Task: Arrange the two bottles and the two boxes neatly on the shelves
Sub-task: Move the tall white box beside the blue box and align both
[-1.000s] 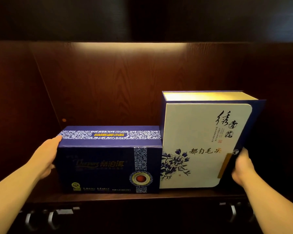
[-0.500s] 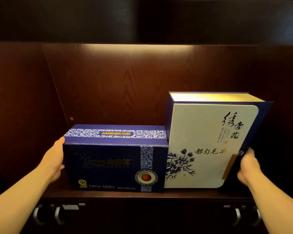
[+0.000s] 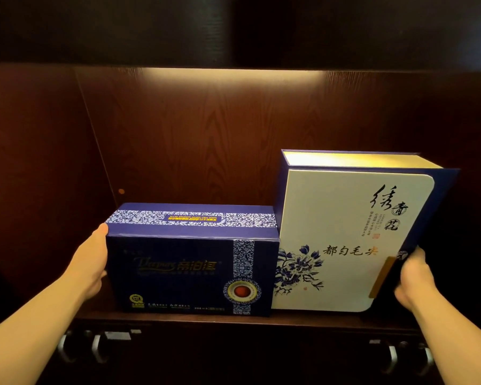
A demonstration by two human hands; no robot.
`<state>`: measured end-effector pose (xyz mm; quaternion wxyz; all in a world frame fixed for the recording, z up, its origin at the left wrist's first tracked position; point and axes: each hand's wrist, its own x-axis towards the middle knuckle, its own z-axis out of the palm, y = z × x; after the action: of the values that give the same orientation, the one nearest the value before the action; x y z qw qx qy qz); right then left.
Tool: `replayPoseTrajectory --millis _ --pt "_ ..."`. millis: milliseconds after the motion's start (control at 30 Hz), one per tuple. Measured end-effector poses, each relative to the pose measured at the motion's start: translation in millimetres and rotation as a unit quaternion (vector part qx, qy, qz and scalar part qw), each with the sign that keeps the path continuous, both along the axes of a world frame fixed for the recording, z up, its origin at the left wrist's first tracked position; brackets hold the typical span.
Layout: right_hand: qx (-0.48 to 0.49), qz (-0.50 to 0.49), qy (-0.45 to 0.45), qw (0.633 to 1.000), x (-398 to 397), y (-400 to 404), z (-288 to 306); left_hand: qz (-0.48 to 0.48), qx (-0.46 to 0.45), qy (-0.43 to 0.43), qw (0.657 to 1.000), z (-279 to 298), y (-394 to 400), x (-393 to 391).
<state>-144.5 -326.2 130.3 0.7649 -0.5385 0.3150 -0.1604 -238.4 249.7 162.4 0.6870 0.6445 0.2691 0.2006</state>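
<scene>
Boxes unmoved; left hand (image 3: 90,266) flat on blue box (image 3: 189,273), right hand (image 3: 413,276) gripping white box (image 3: 342,240) edge.

Dark wood shelf (image 3: 233,319); below, perhaps 4 metal handles (image 3: 96,348).

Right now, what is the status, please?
Left hand flat against dark blue box. Right hand on white box. Boxes touching on shelf. No bottles visible.

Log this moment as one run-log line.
left hand: on dark blue box | right hand: on white box | boxes: side by side
</scene>
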Motion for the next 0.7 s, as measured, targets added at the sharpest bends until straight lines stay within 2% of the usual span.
replayPoseTrajectory --millis 567,633,700 --pt "-0.004 -0.016 -0.002 1.0 -5 2 0 -0.008 -0.001 -0.006 1.0 -2 3 6" --pt "0.014 -0.005 -0.002 1.0 -9 1 1 -0.01 0.01 0.0 1.0 1 3 6" --pt "0.033 0.015 -0.027 0.999 -13 -3 3 -0.009 0.062 0.007 0.998 7 5 8"
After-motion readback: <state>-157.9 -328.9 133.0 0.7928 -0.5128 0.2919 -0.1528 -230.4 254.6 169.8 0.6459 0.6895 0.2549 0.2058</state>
